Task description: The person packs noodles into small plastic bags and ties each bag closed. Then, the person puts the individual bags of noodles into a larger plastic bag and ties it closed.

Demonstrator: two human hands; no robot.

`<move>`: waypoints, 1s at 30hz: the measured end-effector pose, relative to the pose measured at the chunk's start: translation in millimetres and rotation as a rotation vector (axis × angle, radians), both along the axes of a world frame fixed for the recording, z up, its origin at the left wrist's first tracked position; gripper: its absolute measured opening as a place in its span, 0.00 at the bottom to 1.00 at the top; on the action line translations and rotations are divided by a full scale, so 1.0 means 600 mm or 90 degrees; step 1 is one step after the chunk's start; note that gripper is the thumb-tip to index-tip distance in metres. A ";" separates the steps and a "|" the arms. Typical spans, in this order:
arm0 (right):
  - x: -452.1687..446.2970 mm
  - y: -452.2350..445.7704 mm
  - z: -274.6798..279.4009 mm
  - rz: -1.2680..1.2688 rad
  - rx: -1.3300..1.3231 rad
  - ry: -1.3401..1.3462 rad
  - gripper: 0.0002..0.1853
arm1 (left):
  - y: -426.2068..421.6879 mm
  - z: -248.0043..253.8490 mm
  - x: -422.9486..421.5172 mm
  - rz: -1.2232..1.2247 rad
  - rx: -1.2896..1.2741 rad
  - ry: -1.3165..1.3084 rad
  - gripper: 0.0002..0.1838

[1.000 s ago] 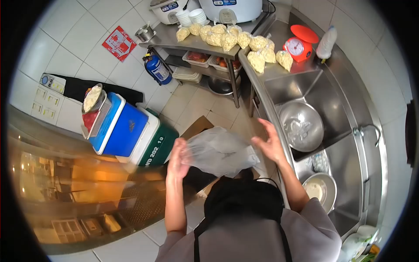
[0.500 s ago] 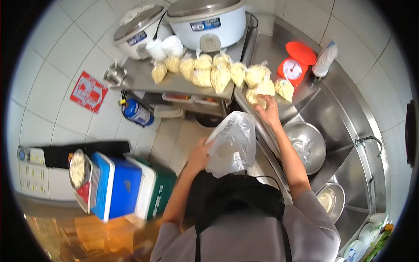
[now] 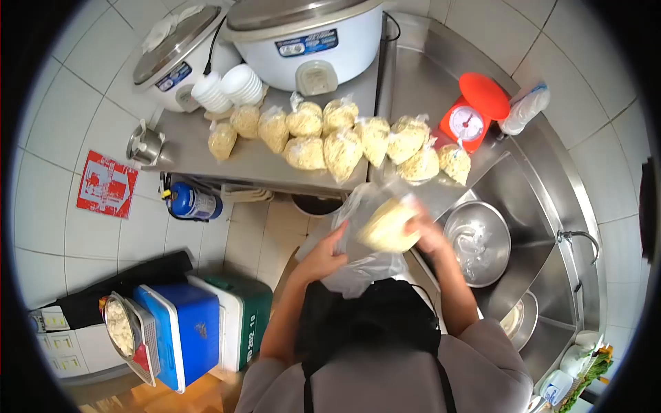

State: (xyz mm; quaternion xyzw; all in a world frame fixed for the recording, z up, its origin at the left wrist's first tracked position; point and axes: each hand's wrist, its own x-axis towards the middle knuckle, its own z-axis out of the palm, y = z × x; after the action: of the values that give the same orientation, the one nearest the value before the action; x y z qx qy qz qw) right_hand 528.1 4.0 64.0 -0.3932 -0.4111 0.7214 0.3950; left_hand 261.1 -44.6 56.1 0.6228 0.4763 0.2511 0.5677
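My left hand (image 3: 326,257) pinches the edge of a translucent plastic bag (image 3: 358,265), which hangs in front of my apron. In my right hand (image 3: 429,234) is a small knotted bag of pale yellow food (image 3: 390,226), blurred by motion, at the mouth of the plastic bag. Several similar filled bags (image 3: 342,155) stand in rows on the steel counter ahead. A few more (image 3: 418,164) sit on the sink's edge, beside a red scale (image 3: 466,124).
Two large cookers (image 3: 303,41) and stacked white cups (image 3: 241,84) stand at the back. To the right, a steel bowl (image 3: 477,244) rests in the sink. Blue (image 3: 189,334) and green (image 3: 249,320) coolers are at the lower left, below a blue extinguisher (image 3: 193,201).
My right hand has taken a filled bag from the sink's edge and brought it to the plastic bag. The view has shifted nearer the counter.
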 end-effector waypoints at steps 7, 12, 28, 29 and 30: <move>-0.139 -0.023 -0.089 0.203 0.283 -0.708 0.29 | 0.009 0.162 0.114 -0.089 -0.231 -0.172 0.47; -0.167 -0.008 -0.103 0.191 0.308 -0.732 0.27 | 0.052 0.238 0.165 -0.125 -0.157 -0.350 0.47; 0.244 0.238 -0.062 -0.237 0.440 -0.846 0.24 | 0.171 0.354 0.217 0.077 0.159 -0.541 0.49; 0.251 0.241 -0.057 -0.289 0.364 -0.795 0.24 | 0.192 0.328 0.211 0.044 0.113 -0.528 0.48; 0.254 0.241 -0.052 -0.334 0.287 -0.739 0.24 | 0.200 0.314 0.216 0.072 0.069 -0.523 0.47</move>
State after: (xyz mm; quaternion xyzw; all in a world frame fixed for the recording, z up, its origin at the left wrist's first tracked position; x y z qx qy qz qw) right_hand 680.3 148.5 33.1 -0.7118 -0.5879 0.1701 0.3446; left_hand 390.5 75.6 244.7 0.4731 0.2296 0.5340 0.6620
